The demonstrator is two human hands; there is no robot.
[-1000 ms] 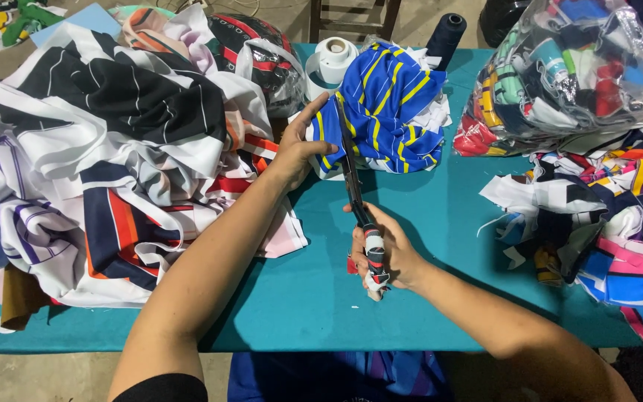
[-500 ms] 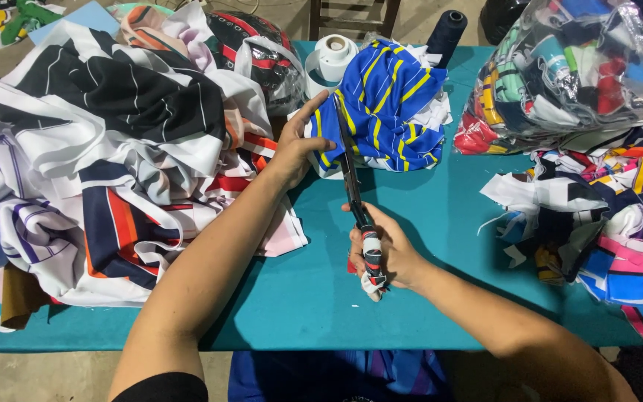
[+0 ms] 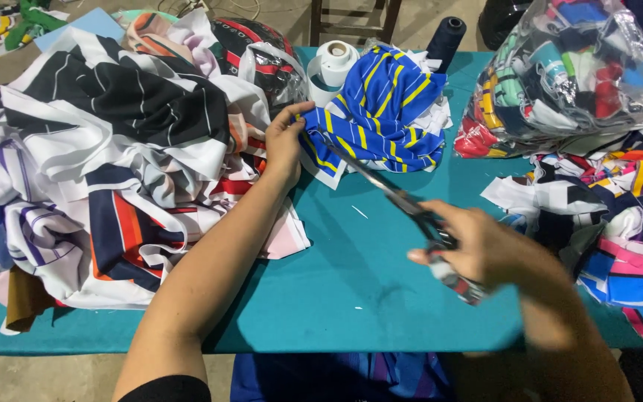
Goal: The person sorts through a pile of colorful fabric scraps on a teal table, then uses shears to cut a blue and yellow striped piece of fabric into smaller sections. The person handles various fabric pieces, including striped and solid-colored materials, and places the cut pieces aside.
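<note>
Nearest us, our right hand (image 3: pixel 496 249) is closed around the taped handles of a pair of scissors (image 3: pixel 403 205), blurred, its blades slanting away toward our left hand. Beyond it, our left hand (image 3: pixel 286 141) pinches the near edge of the blue cloth with yellow stripes (image 3: pixel 385 115), which lies bunched on the teal table (image 3: pixel 351 290) just beside that hand's fingers. We judge the cloth light, limp and a little slippery, best gripped at its edge and kept taut. Left of our left hand sprawls a heap of striped fabric (image 3: pixel 98 164). Farther off stand a white thread cone (image 3: pixel 334 59) and a dark one (image 3: pixel 446 37); past our right hand sits a clear bag of scraps (image 3: pixel 560 74).
</note>
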